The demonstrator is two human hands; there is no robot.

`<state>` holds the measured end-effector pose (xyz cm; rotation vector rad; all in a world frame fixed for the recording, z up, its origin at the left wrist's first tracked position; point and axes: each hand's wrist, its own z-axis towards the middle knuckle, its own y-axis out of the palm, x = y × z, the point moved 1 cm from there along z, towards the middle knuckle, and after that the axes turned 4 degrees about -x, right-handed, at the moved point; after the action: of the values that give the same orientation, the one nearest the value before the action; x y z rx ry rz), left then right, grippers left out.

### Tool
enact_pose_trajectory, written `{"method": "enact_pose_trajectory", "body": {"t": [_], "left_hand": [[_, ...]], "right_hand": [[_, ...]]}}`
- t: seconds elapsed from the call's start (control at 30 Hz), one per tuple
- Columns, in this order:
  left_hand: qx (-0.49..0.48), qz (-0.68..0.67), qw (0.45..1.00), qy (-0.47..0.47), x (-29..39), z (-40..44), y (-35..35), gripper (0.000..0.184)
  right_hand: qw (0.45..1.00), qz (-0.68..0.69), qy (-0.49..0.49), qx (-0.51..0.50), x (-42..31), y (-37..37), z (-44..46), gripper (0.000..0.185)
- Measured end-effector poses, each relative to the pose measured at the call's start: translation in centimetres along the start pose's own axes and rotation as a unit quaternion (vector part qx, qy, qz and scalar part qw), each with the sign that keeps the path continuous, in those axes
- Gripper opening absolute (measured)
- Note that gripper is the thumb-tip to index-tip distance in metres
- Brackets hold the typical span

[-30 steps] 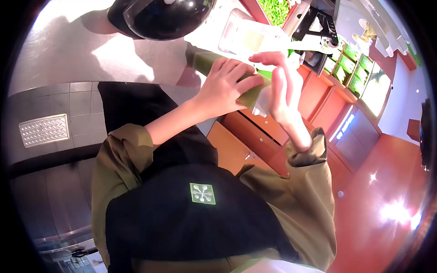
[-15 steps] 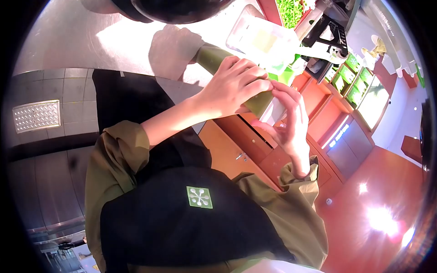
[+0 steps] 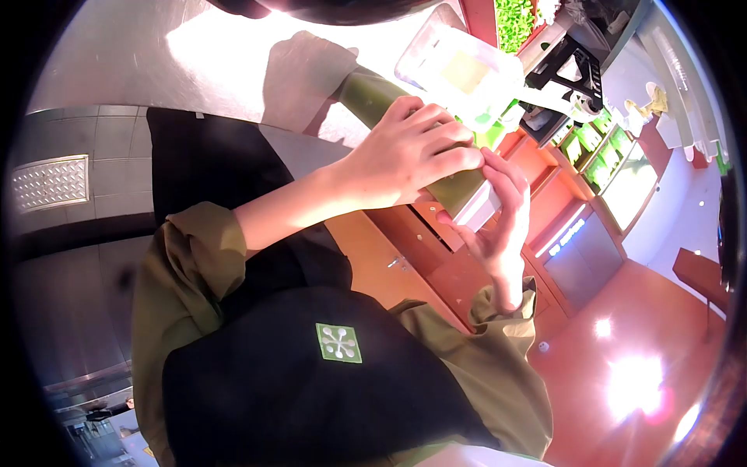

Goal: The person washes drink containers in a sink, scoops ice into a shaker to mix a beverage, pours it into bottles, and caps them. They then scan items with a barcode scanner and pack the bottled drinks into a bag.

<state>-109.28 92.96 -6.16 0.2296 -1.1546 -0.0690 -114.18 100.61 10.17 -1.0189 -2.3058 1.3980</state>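
A long olive-green object [image 3: 372, 95], perhaps a carton or packet, lies slanted over the front edge of the metal counter, with a pale end [image 3: 476, 204] at the lower right. My left hand [image 3: 412, 152] is laid over its middle from above, fingers bent around it. At the pale end, my right hand [image 3: 502, 206] holds it between curved fingers and thumb, and its fingertips meet those of my left hand. My hands cover part of the object, so its exact kind is unclear. Just beyond, a clear plastic container [image 3: 459, 66] stands on the counter.
The shiny metal counter [image 3: 117, 70] runs along the upper left, with a dark rounded object [image 3: 334, 9] at the top. Green leaves [image 3: 515, 23] and a black rack [image 3: 568, 78] are at the upper right. Orange cabinets [image 3: 389, 249] stand beyond the hands.
The view has shifted slightly. Both hands keep their hold, and more of the object's pale end shows between them, with my right thumb lower against it.
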Motion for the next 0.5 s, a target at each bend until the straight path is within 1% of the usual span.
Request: {"method": "enact_pose_trajectory", "body": {"t": [0.13,0.27,0.37,0.47,0.5], "left_hand": [[0.018,0.008,1.000,0.010,0.0,-0.1,0.3,0.068],[0.022,-0.001,1.000,0.010,0.2,-0.1,0.0,0.068],[0.032,-0.006,0.999,0.023,0.0,-0.2,0.0,0.060],[0.031,0.001,0.998,0.049,-0.6,-0.1,0.0,0.061],[0.027,0.003,0.998,0.049,-0.6,-0.1,0.0,0.062]], "right_hand": [[1.000,-0.021,-0.008,0.009,0.2,0.3,-0.6,0.078],[0.998,-0.027,-0.049,0.028,0.8,0.5,-0.5,0.077],[0.998,-0.014,-0.060,0.026,1.1,0.6,-0.4,0.075],[0.998,-0.008,-0.063,0.016,0.5,0.4,0.4,0.073],[0.998,-0.015,-0.056,-0.002,0.4,0.1,0.5,0.074]]}}
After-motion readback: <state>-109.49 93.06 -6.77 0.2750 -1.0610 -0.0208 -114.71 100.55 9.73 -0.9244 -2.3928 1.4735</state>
